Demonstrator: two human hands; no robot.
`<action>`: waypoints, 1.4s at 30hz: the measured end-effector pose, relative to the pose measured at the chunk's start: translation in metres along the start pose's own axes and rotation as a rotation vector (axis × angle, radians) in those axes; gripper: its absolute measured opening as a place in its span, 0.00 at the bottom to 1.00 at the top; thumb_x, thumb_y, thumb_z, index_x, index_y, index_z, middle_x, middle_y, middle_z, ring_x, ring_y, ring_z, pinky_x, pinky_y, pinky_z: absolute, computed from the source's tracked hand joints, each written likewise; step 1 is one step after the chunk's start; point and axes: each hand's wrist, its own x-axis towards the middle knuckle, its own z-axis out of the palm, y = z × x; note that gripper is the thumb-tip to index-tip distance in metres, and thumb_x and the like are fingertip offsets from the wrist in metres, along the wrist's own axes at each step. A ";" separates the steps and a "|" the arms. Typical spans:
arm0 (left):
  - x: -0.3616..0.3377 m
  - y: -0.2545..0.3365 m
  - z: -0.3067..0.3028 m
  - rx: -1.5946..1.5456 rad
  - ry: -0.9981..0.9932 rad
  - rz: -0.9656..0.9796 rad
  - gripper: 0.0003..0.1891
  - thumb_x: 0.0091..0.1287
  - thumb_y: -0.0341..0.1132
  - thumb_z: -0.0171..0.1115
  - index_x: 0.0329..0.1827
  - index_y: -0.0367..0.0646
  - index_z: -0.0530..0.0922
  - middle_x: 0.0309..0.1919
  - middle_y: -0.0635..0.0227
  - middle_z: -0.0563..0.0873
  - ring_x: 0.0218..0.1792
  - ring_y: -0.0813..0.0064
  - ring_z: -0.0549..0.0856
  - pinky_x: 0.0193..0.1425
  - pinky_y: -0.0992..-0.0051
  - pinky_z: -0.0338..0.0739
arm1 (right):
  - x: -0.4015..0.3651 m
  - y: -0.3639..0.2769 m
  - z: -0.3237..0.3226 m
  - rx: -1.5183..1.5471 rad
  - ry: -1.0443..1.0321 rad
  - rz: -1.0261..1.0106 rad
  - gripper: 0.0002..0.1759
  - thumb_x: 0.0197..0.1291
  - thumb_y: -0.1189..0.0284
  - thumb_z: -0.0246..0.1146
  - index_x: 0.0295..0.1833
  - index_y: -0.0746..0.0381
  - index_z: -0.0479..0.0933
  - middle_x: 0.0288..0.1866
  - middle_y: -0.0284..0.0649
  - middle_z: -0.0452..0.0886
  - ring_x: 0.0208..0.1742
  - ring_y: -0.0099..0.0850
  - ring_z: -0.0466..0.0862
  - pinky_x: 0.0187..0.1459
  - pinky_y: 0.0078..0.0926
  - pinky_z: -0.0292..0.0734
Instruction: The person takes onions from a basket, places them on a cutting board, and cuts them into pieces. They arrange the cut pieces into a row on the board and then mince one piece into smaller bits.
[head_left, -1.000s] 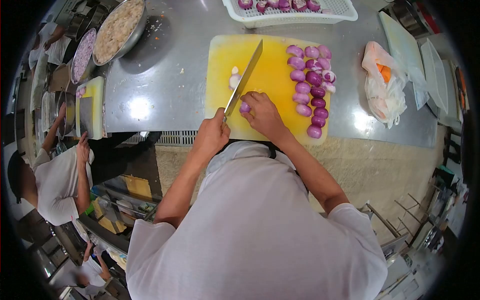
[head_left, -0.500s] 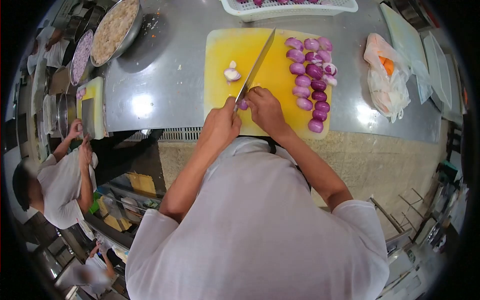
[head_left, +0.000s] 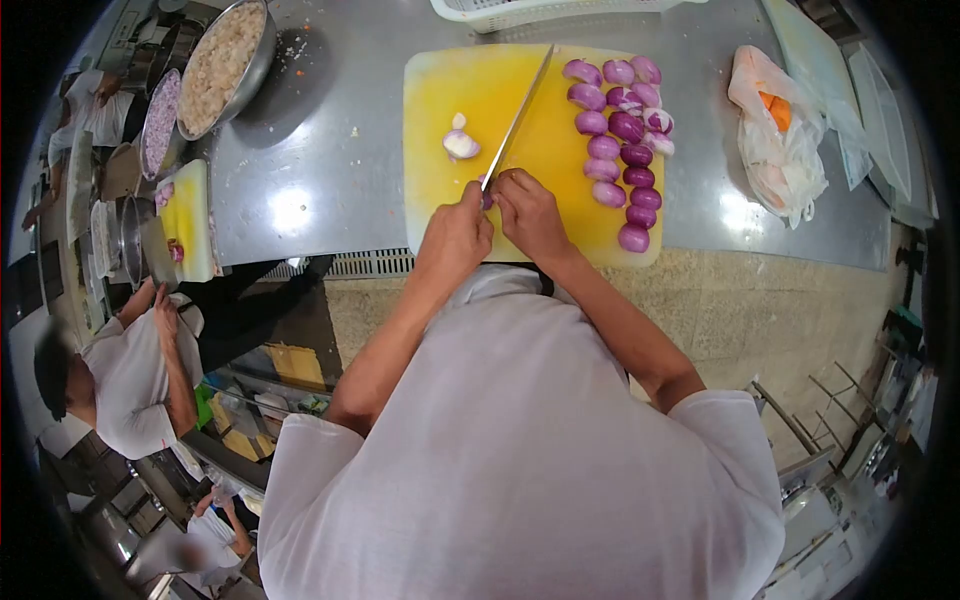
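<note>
My left hand (head_left: 458, 240) is closed around the handle of a long kitchen knife (head_left: 522, 112). The blade slants up and to the right across a yellow cutting board (head_left: 430, 95). Just right of it, my right hand (head_left: 530, 215) is closed with curled fingers on a small purple onion (head_left: 487, 198), mostly hidden between the hands and against the blade. Peeled red onions (head_left: 626, 127) stand in rows along the board's right side. A pale onion piece (head_left: 461, 145) lies left of the blade, with a smaller bit above it.
A white plastic basket (head_left: 540, 12) is at the back edge. On the right are a plastic bag (head_left: 765, 160) with something orange inside and upright boards. Metal bowls of chopped food (head_left: 222, 68) stand left. A co-worker (head_left: 140, 370) holds a cleaver (head_left: 156, 250) by another board (head_left: 200, 235).
My hands stay together at the onion, the knife blade turning slightly. The view has shifted a little. The co-worker's hands and cleaver have drawn back, showing purple onion on that board.
</note>
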 end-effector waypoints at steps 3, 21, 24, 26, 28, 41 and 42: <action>-0.002 0.019 -0.021 0.032 -0.119 -0.133 0.12 0.62 0.24 0.56 0.48 0.32 0.70 0.20 0.46 0.78 0.25 0.43 0.82 0.31 0.54 0.72 | 0.002 -0.003 -0.003 0.017 0.008 0.000 0.03 0.55 0.84 0.58 0.35 0.67 0.75 0.33 0.47 0.77 0.39 0.47 0.80 0.41 0.40 0.78; -0.022 0.010 -0.052 -0.002 -0.035 -0.176 0.14 0.63 0.28 0.58 0.51 0.35 0.72 0.16 0.53 0.72 0.17 0.56 0.72 0.26 0.62 0.68 | 0.018 -0.012 -0.003 -0.152 -0.074 0.007 0.07 0.56 0.81 0.58 0.40 0.64 0.80 0.39 0.44 0.79 0.43 0.45 0.80 0.44 0.40 0.78; -0.023 0.002 -0.036 -0.016 -0.051 -0.186 0.13 0.63 0.27 0.58 0.49 0.34 0.72 0.16 0.54 0.71 0.17 0.56 0.72 0.26 0.62 0.68 | 0.019 -0.011 -0.001 -0.178 -0.092 0.015 0.08 0.55 0.81 0.58 0.40 0.63 0.80 0.37 0.44 0.78 0.41 0.45 0.79 0.42 0.41 0.77; -0.014 -0.017 -0.011 0.003 0.012 -0.088 0.12 0.63 0.27 0.58 0.47 0.34 0.71 0.15 0.55 0.71 0.17 0.56 0.70 0.26 0.62 0.68 | 0.017 -0.007 0.002 -0.184 -0.091 0.013 0.07 0.55 0.81 0.58 0.39 0.63 0.79 0.37 0.44 0.78 0.41 0.45 0.79 0.42 0.41 0.77; 0.002 -0.026 0.001 -0.033 0.036 -0.060 0.12 0.63 0.27 0.58 0.48 0.34 0.71 0.15 0.55 0.71 0.17 0.57 0.69 0.26 0.63 0.68 | 0.016 -0.007 0.003 -0.188 -0.086 0.006 0.07 0.55 0.81 0.58 0.39 0.63 0.79 0.36 0.44 0.77 0.41 0.45 0.79 0.41 0.42 0.77; -0.029 -0.023 -0.051 -0.168 0.171 -0.177 0.14 0.67 0.25 0.59 0.55 0.34 0.75 0.17 0.76 0.74 0.19 0.88 0.69 0.21 0.81 0.63 | 0.000 -0.034 0.007 -0.213 -0.202 0.070 0.06 0.53 0.76 0.62 0.38 0.61 0.81 0.43 0.45 0.77 0.46 0.45 0.78 0.45 0.43 0.78; -0.027 -0.024 -0.054 -0.234 0.151 -0.191 0.13 0.68 0.24 0.59 0.55 0.35 0.76 0.19 0.76 0.75 0.18 0.90 0.70 0.19 0.82 0.63 | -0.004 -0.037 0.004 -0.225 -0.345 0.018 0.07 0.52 0.76 0.62 0.37 0.61 0.81 0.45 0.45 0.77 0.48 0.45 0.77 0.46 0.43 0.78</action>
